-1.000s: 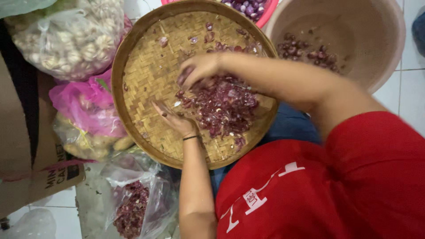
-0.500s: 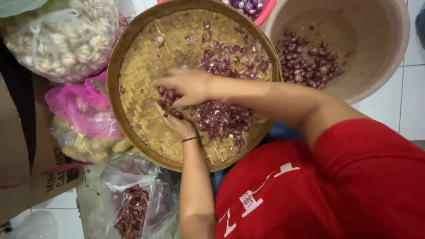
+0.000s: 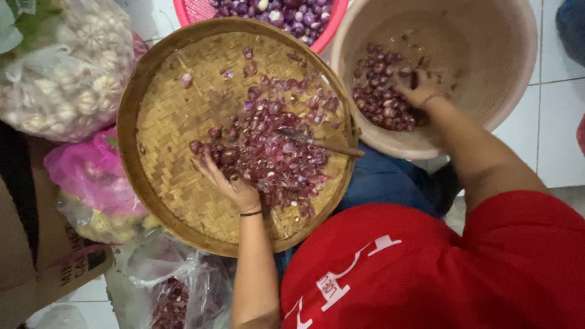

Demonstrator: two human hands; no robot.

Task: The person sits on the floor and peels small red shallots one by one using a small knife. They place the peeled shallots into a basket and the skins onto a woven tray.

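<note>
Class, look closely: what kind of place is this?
Probably a home or market food-preparation spot on a tiled floor: a woven tray of shallot peelings, a tub of shallots, a bagged garlic sack.

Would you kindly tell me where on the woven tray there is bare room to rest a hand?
The woven tray is bare along its left rim and upper left. Its middle and right are crowded with shallot peels, the knife and the left hand.

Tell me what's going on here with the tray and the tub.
A person in a red shirt sits over a round woven tray spread with purple shallot skins. The left hand rests in that pile. The right hand reaches into a beige tub holding shallots. A small knife lies unheld on the tray.
</note>
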